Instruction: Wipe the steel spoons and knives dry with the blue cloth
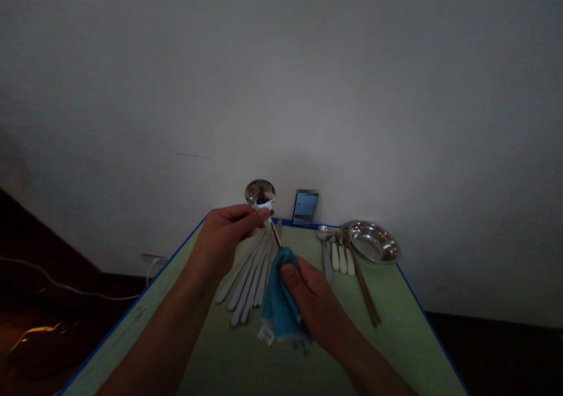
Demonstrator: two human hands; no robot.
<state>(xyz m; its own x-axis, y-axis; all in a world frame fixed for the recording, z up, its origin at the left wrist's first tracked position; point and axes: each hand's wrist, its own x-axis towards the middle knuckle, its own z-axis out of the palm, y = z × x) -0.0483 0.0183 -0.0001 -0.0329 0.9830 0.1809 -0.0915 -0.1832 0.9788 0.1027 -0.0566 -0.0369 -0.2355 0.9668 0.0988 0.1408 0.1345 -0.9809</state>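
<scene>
A shiny metal ladle [260, 193] is held up over the table, its round bowl pointing away from me. My left hand [224, 232] pinches it just below the bowl, fingers closed. Lower down, my right hand [310, 290] is closed round a blue cloth [281, 299], which is wrapped about the lower part of the handle and hides its end. A white tag hangs from the cloth's lower corner. Beneath my hands, several metal knives [244, 284] lie fanned out on the table, partly covered by my left hand and the cloth.
On the green table [400, 337], to the right, lie a metal spoon [325, 246], several white-handled utensils [342, 258], including forks, and wooden chopsticks [363, 281]. A steel bowl [373, 242] stands at the back right corner. A phone [305, 208] leans against the wall [373, 91].
</scene>
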